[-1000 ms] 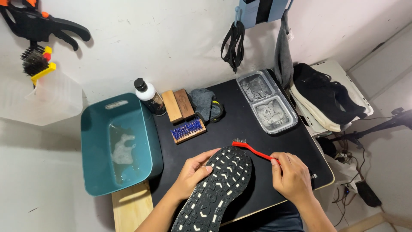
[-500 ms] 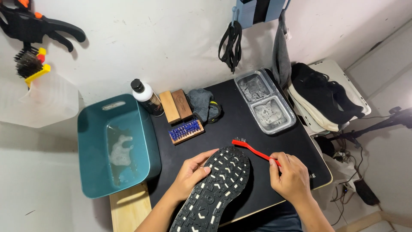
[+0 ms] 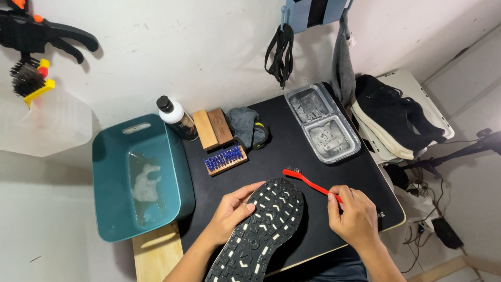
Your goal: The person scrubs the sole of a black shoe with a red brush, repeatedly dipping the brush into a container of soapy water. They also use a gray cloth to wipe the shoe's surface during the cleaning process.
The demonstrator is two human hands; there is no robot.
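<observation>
From the head view, the left hand (image 3: 229, 214) grips the black shoe (image 3: 261, 230) sole-up on the black worktop (image 3: 334, 177), fingers curled over its edge. The right hand (image 3: 357, 216) pinches the red brush (image 3: 308, 180), bristles just beside the toe. Good scrubbing likely calls for short strokes along the tread grooves, shoe braced firmly.

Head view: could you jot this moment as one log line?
left hand: holds black shoe sole-up | right hand: grips red brush | teal tub: soapy water

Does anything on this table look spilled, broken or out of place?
Nothing is spilled or broken. The blue-bristled wooden brush lies bristles up, and the teal plastic tub overhangs the black table's left edge. Foam stays inside the tub.
</observation>
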